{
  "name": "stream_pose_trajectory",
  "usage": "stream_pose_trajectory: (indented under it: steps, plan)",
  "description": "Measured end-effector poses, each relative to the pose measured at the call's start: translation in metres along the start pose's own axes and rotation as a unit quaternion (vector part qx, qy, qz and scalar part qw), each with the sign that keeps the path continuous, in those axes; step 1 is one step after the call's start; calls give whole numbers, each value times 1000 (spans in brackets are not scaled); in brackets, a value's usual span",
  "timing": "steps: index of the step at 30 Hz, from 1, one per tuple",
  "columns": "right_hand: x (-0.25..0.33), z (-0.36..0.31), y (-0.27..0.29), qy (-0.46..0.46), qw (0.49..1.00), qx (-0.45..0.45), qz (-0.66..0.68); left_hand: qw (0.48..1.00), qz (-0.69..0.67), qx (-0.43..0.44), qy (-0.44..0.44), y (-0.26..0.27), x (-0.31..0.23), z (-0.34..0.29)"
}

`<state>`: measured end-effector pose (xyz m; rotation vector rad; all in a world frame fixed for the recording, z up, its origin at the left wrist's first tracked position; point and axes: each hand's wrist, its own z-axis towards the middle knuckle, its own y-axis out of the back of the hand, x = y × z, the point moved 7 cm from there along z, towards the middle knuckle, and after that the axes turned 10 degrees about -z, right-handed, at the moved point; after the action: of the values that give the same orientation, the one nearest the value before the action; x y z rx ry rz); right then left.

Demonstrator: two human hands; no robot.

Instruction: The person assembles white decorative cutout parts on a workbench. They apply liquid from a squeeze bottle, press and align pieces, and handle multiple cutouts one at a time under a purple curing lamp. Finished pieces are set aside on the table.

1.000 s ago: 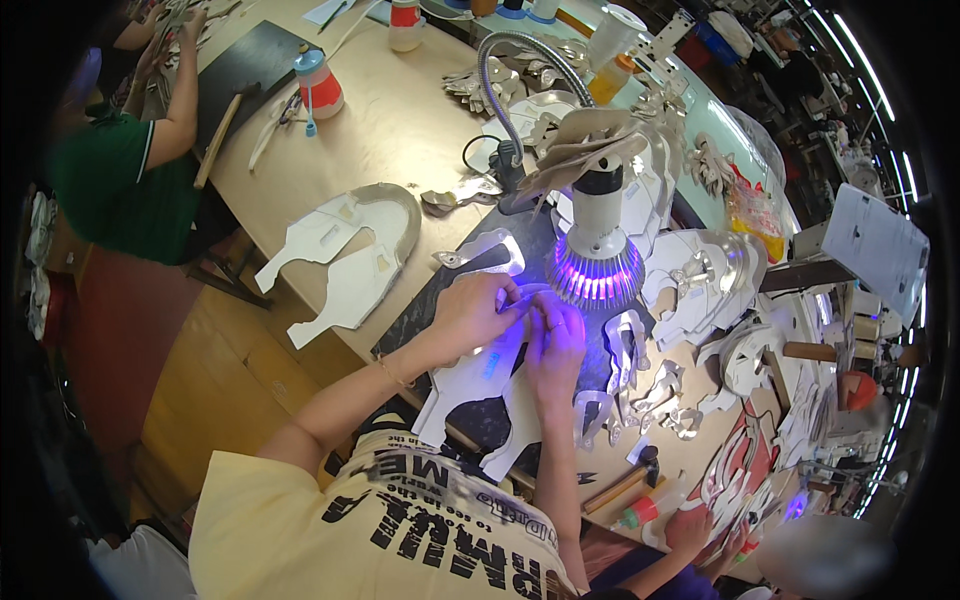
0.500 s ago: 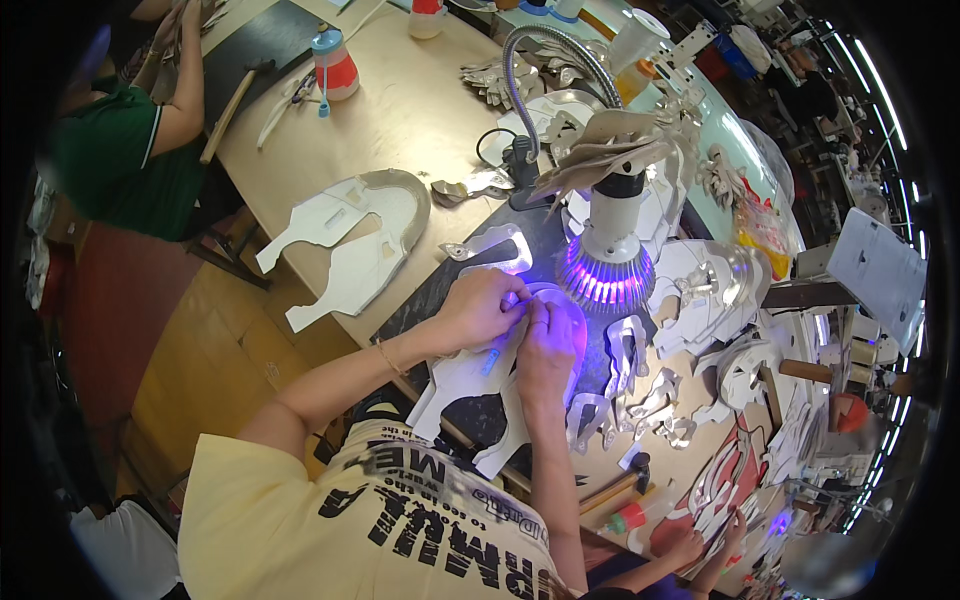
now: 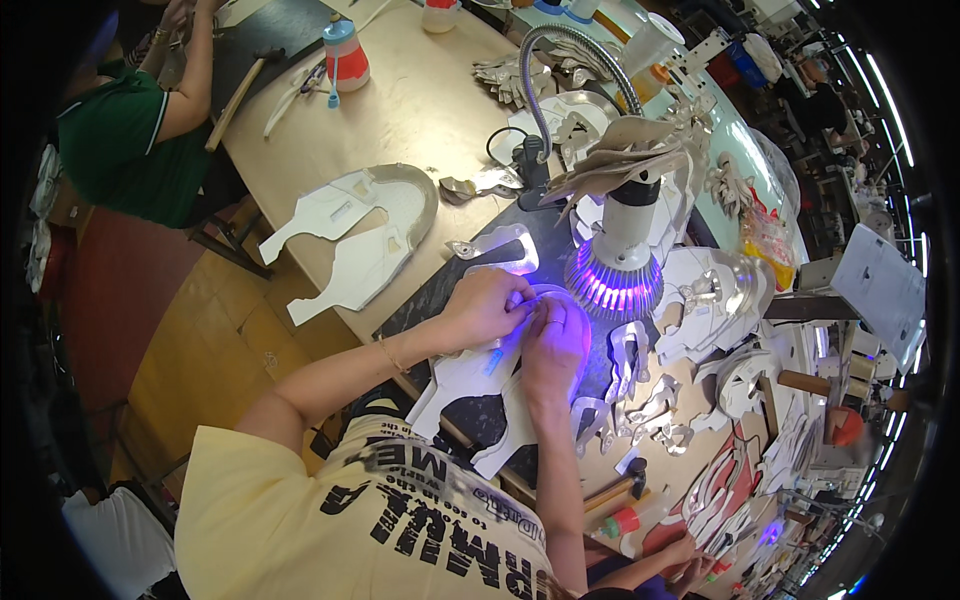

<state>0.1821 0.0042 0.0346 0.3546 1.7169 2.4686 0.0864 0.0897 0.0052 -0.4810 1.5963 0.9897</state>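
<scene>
Under the purple glow of a lamp (image 3: 615, 280), a white U-shaped shoe upper piece (image 3: 448, 385) lies on the dark board (image 3: 425, 302), its two legs toward me. My left hand (image 3: 483, 308) is closed, thumb and fingers pinched together at the curved end of the upper. Close beside it, my right hand (image 3: 555, 350) bends over the same curve, a ring on one finger, fingertips pressed on the edge. Whether a small part is between the fingertips is hidden. A silvery cut-out trim piece (image 3: 505, 245) lies just beyond my left hand.
Another white upper (image 3: 345, 235) lies to the left. Stacked uppers (image 3: 715, 290) and silvery trim pieces (image 3: 628, 355) lie right of the lamp. A red-and-blue bottle (image 3: 345, 62) and a hammer (image 3: 240, 100) are at the far left, near a person in green (image 3: 125, 150).
My right hand has shifted slightly right, its fingers spreading a little over the curve. My left hand keeps its pinch. The whole view has drifted slightly.
</scene>
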Motion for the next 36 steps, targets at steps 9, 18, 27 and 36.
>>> stream_pose_trajectory:
  steps: [9, 18, 27, 36]
  plan:
    - [2, -7, 4, 46, 998, -31, -12, 999, 17, -15, -23, -3, -1, -2]
    - [11, -6, -8, 79, 994, 20, -69, 1000, 14, -3, -5, -4, 1, -2]
    - [5, 0, 11, 58, 995, -79, -6, 1000, 0, -10, -2, -4, 2, -5]
    - [1, -6, 32, 44, 990, -73, 111, 1000, -7, -1, 28, -3, 1, -6]
